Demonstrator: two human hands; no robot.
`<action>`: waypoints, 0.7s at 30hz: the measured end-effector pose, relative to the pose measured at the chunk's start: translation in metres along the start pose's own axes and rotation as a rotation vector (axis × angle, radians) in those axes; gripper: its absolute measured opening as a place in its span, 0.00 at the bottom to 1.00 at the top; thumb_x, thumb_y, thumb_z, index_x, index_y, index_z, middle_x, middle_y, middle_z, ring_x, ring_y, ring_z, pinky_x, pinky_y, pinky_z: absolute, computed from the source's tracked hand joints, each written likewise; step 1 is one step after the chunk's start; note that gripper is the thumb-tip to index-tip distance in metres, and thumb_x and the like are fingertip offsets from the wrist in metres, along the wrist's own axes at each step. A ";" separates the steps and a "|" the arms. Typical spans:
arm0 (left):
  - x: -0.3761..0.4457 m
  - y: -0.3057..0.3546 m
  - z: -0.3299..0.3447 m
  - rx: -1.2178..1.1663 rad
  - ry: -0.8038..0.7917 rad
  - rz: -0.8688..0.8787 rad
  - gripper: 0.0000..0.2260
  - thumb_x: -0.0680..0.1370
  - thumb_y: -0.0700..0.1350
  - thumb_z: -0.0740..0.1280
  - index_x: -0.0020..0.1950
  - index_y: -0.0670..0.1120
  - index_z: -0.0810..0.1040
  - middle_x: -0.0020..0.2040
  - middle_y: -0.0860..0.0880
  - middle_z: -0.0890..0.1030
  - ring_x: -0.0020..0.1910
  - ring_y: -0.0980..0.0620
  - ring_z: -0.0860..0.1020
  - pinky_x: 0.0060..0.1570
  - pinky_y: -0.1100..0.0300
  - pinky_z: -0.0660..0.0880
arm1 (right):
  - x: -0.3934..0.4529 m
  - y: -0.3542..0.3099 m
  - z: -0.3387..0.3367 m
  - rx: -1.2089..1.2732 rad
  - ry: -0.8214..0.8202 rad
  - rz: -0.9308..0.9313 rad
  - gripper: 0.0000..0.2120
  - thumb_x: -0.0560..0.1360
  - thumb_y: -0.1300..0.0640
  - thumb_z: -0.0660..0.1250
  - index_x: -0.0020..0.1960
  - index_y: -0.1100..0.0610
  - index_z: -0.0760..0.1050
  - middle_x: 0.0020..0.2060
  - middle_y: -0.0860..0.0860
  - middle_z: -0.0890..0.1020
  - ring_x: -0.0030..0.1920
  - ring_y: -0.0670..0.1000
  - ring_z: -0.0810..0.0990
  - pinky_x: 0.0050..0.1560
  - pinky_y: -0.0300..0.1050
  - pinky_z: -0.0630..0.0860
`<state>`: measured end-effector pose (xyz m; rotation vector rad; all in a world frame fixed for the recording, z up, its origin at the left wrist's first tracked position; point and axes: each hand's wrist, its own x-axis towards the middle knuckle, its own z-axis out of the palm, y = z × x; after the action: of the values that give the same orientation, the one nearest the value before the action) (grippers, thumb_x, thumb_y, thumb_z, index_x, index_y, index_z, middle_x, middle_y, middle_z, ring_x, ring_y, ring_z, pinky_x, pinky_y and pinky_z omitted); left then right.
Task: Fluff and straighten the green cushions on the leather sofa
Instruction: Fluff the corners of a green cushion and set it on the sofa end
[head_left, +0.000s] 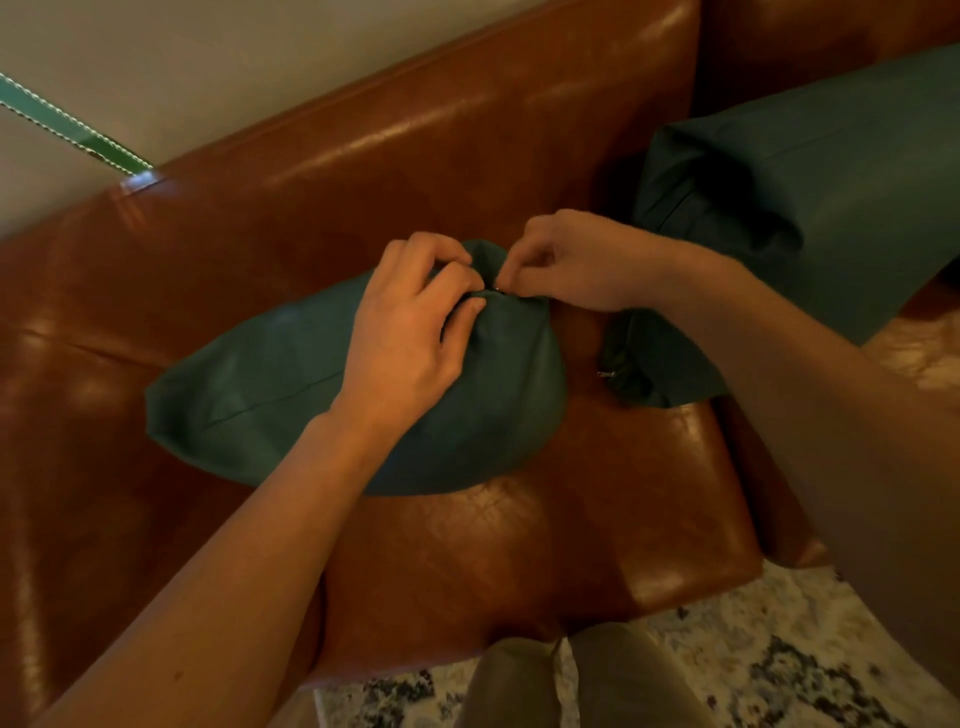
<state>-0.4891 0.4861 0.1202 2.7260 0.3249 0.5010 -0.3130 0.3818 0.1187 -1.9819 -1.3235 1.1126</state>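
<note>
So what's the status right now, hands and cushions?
Left hand grips near cushion at its corner. Right hand pinches same corner. Second cushion leans untouched. Nothing in the way.

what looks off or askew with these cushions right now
The near green cushion lies flat on the leather sofa seat, its corner bunched where the left hand and right hand pinch at the zip. The second green cushion slumps tilted against the backrest.

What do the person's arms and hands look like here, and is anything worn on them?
Both forearms are bare up to the frame edge, with no sleeves in view. The left hand and right hand show no gloves, rings, watch or bracelets. Fingernails look short and unpainted. Grey-green trousers show at the bottom.
</note>
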 end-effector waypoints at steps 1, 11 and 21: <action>-0.001 0.000 0.001 0.006 0.002 0.005 0.04 0.78 0.42 0.67 0.48 0.41 0.79 0.52 0.44 0.76 0.50 0.46 0.73 0.52 0.61 0.68 | 0.003 0.000 -0.004 -0.012 -0.082 0.001 0.07 0.79 0.54 0.65 0.50 0.48 0.83 0.39 0.38 0.75 0.38 0.28 0.74 0.39 0.23 0.69; -0.004 -0.004 0.002 -0.009 0.047 -0.070 0.05 0.79 0.43 0.67 0.49 0.41 0.79 0.52 0.44 0.76 0.51 0.47 0.73 0.52 0.59 0.70 | 0.006 0.002 0.007 -0.049 0.175 -0.059 0.08 0.80 0.52 0.63 0.46 0.49 0.80 0.44 0.48 0.76 0.42 0.48 0.76 0.43 0.43 0.73; -0.015 -0.005 0.002 -0.006 0.081 -0.047 0.06 0.79 0.42 0.67 0.52 0.41 0.81 0.53 0.44 0.78 0.51 0.47 0.75 0.52 0.57 0.72 | -0.009 0.003 0.042 0.178 0.720 0.098 0.09 0.77 0.52 0.64 0.40 0.52 0.78 0.41 0.46 0.74 0.39 0.46 0.75 0.43 0.47 0.76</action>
<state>-0.5028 0.4852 0.1117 2.6905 0.4067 0.5991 -0.3489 0.3711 0.0973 -2.0370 -0.7262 0.4422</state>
